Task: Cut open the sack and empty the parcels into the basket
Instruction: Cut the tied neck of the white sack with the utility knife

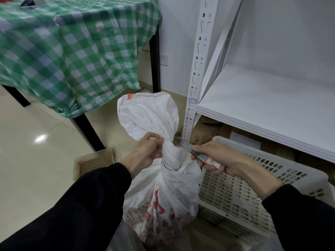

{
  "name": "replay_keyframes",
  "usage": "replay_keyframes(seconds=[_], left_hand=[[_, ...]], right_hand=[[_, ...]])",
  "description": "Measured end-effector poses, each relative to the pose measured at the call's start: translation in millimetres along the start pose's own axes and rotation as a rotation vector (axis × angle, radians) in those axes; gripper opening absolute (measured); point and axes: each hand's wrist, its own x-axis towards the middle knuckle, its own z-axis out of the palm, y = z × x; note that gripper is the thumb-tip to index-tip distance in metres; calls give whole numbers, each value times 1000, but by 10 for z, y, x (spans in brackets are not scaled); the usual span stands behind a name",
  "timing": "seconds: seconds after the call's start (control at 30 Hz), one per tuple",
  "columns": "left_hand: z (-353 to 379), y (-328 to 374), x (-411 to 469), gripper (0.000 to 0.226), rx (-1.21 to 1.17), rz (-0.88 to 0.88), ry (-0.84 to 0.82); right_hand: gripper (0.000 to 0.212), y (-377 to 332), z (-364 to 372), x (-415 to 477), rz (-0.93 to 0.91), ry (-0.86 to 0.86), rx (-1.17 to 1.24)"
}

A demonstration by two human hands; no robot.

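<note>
While upright beside the basket point(253, 182), sack point(163, 196) neck in left hand point(146, 151) grip, right hand point(219, 158) clamped on knife point(197, 153).

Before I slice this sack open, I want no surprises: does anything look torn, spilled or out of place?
Nothing stands out. The sack is intact and still twisted shut at its neck, pinched by the left hand. The right hand holds the utility knife beside it. The basket sits upright alongside.
</note>
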Motion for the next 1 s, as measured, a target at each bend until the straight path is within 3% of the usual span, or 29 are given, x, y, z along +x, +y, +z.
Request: replay_keyframes(seconds=[0.13,0.27,0.53,0.77,0.9,1.0], left_hand=[[19,29,-41,28,-59,-53,-127],[81,1,-120,37,5,8,-193],[169,-47,-176,29,106,99,-181],[202,-58,-217,42,144,151,-100],[167,-49,-192,42,162,151,-115],[146,-29,-203,40,173,142,-162]], right_hand=[[22,84,62,145,-136,247,49],[6,124,174,283,-258,400,-20],[8,145,270,416,-387,382,-72],[10,128,303,469,-473,391,-160],[14,156,285,534,-453,378,-337],[10,182,267,542,-492,359,-284]])
